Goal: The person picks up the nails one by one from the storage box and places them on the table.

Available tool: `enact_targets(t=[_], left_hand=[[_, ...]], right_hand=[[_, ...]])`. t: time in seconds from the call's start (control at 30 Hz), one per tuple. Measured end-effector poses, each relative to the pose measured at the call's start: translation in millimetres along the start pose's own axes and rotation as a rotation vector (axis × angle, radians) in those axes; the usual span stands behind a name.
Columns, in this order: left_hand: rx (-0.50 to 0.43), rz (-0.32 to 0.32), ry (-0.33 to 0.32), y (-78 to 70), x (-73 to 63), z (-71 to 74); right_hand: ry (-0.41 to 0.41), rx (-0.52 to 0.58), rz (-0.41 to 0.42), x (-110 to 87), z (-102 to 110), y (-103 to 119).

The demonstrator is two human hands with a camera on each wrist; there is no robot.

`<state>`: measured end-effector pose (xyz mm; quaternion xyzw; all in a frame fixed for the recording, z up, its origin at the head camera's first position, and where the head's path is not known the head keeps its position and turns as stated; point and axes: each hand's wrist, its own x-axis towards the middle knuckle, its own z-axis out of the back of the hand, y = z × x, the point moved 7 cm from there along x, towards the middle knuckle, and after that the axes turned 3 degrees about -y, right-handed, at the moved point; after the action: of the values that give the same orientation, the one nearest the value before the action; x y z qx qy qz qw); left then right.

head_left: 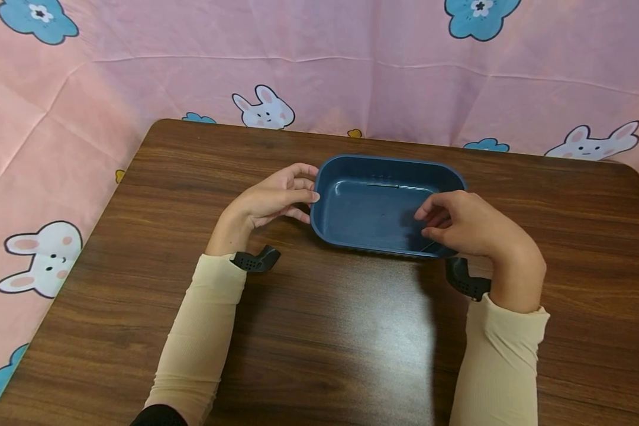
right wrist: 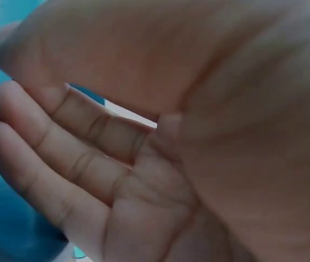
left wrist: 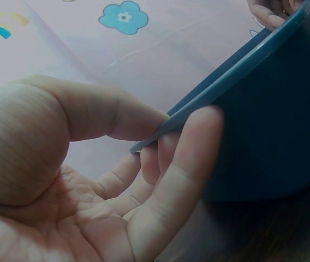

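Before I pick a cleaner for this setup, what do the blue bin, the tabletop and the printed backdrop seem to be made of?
Blue bin: probably plastic, smooth and slightly glossy, given its rounded corners and soft highlights.
Tabletop: brown wood grain with a glossy patch of glare; real wood or laminate, I can't tell.
Printed backdrop: likely thin fabric, matte, judging by its creases and folds.

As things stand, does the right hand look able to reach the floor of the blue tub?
Probably yes: the right hand is over the open blue tub, nothing visible blocks its floor, and the left hand grips the opposite end.
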<state>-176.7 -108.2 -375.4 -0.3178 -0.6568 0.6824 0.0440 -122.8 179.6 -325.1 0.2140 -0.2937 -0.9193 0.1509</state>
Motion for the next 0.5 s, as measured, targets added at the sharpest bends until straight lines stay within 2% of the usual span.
enact_targets(t=[0.23,0.5], left_hand=[[0.001,0.004,0.001,1.2,1.8,0.2],[0.008,0.006,0.002,2.6,1.0,1.0]], right_hand=[[0.048,-0.023,0.030,5.2,-10,6],[0.083,-0.078,0.008,10.1,-18,8]])
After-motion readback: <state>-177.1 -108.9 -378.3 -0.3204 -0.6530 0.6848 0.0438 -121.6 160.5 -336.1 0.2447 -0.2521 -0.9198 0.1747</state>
